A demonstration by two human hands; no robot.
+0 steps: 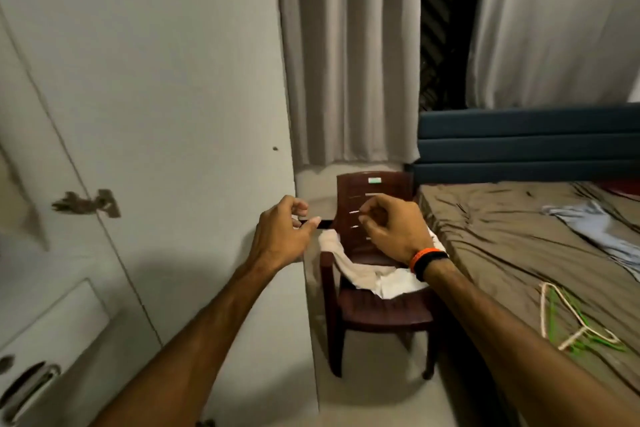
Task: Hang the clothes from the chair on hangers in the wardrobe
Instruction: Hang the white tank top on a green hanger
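Note:
A dark brown plastic chair point(377, 312) stands between the wardrobe and the bed. A white garment point(360, 270) lies crumpled across its seat and left armrest. My left hand point(280, 236) hovers in front of the chair's left side, fingers loosely curled and holding nothing. My right hand point(391, 229), with an orange and black wristband, hangs over the chair back, also loosely curled and empty. White and green hangers point(581, 322) lie on the bed. The white wardrobe door point(156, 114) stands open on the left; the wardrobe's inside is out of view.
A bed with a rumpled brown sheet point(502, 236) fills the right side, with a pale blue garment point(588, 222) on it. Grey curtains point(349, 55) hang behind the chair. A wardrobe drawer with a handle point(31, 385) sits at the lower left.

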